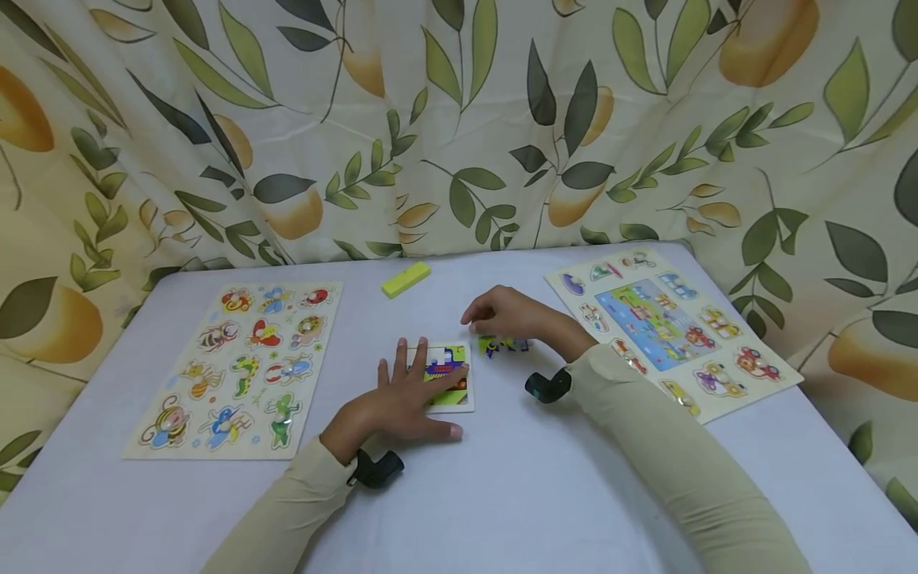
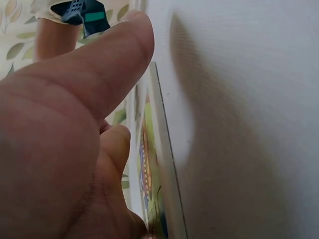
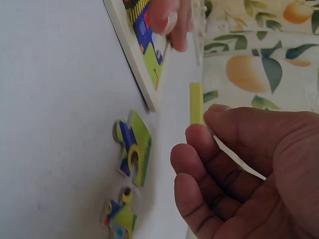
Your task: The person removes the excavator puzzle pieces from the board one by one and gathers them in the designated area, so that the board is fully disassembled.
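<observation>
Pale surface [image 1: 516,494]. Your left hand [image 1: 410,405]: fingers spread apart. Your right hand [image 1: 511,312]: fingers curled, nothing seen between them. Picture puzzle [image 1: 445,363]: under left hand, midway between surface's left and right edges. Yellow block [image 1: 406,280]: near far edge. Loose pieces [image 3: 143,137]: just right of puzzle.

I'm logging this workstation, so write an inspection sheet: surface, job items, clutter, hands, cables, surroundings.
Surface: white tablecloth.
Job items: framed jigsaw puzzle, lying flat; loose jigsaw pieces to its right.
Clutter: insect-picture board at left; vehicle-picture board at right; yellow-green block beyond the puzzle.
Left hand: fingers spread, resting on the puzzle.
Right hand: fingers loosely bent, near the loose pieces; nothing seen held.
Cables: nothing seen.
Surroundings: fruit-and-leaf-print curtain behind the table.
</observation>
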Demonstrator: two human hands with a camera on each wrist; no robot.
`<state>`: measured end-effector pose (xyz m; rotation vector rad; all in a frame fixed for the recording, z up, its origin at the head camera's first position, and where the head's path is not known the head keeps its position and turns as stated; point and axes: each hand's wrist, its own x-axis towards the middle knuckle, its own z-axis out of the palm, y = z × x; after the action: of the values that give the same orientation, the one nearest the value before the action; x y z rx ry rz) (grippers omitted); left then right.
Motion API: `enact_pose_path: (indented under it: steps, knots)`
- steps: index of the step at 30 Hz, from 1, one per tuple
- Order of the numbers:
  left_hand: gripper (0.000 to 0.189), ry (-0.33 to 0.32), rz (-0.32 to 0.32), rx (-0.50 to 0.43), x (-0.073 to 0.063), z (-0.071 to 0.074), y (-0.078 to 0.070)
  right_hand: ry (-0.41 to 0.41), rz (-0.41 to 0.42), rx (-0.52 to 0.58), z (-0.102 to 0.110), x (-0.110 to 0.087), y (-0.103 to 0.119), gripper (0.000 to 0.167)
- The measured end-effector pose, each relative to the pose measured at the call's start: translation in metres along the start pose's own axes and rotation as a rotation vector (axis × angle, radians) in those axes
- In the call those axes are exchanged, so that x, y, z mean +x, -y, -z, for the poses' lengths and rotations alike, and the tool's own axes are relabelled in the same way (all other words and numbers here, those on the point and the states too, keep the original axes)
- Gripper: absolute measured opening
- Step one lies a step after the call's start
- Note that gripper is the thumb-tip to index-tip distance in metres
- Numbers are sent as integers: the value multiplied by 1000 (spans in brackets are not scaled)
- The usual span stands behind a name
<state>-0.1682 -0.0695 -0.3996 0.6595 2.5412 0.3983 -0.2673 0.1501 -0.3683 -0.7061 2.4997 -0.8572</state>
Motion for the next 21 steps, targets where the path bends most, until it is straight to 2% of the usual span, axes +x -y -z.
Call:
enact_pose_path:
  steps: [9, 17, 21]
  knots:
    - [86, -3, 12, 44, 3, -3, 3, 51, 46, 9, -10, 7, 4, 19]
    - [87, 5, 26, 63, 4, -4, 2, 82, 57, 26, -17, 7, 6, 21]
    - [94, -1, 41, 70, 4, -5, 2, 73, 39, 26, -20, 8, 11, 22]
